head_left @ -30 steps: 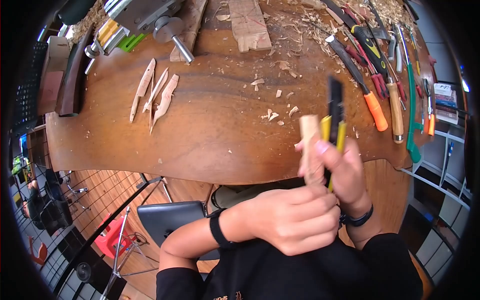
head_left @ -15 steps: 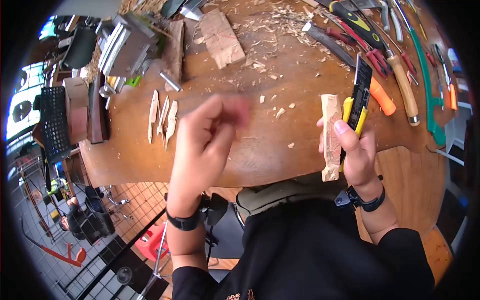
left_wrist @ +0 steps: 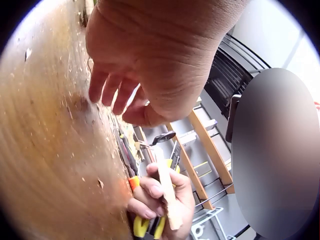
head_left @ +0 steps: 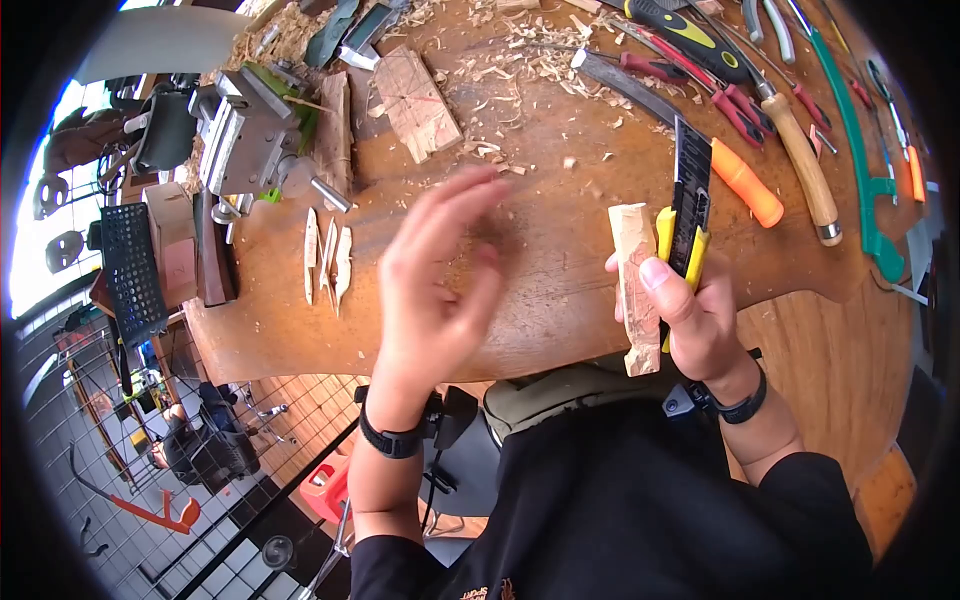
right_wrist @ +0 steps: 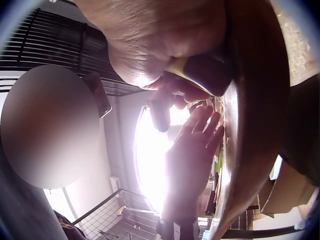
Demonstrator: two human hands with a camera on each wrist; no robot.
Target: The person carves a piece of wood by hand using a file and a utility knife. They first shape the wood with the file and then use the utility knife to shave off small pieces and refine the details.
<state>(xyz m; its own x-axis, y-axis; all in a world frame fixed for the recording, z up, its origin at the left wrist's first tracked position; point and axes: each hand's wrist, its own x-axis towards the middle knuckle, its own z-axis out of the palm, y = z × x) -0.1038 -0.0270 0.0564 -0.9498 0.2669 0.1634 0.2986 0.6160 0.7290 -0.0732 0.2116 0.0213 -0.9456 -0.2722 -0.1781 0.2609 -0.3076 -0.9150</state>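
- Here's the big wooden surface (head_left: 570, 320), sprinkled with shavings, and the work over it looks like carving by hand; this moment reads as a pause between cuts, with no blade biting into anything.
- Up at the far left squats the metal vise (head_left: 240, 145), a bulky presence, well apart from both hands.
- Down the right side runs the long green tool (head_left: 850, 140), lying beyond the working hand.
- Now the left hand (head_left: 430, 280): raised over the surface, fingers loosely spread, slightly blurred, holding nothing at all!
- And the right hand (head_left: 708, 318) is doing double duty, thumb and fingers pinching the wood while the same grip takes in the cutter.
- Behind them lies a flat board (head_left: 415, 105) with lines drawn on it, near the vise.
- The black-and-yellow knife (head_left: 690, 190) stands beside the wood, its dark end pointing away from the person; how far any edge is bared, I can't tell.
- Here's the star, the piece of wood (head_left: 637, 290), held in the right hand near the surface's front edge, notched at its lower end. To carve on, I'd judge, the next move calls for the free hand to take one of the pair, parting wood from knife with fingers clear of the edge.
- Smaller yet, slim shaped slivers (head_left: 343, 268) lie grouped at left.
- Tiniest of all, pale chips (head_left: 570, 162) dot the middle.
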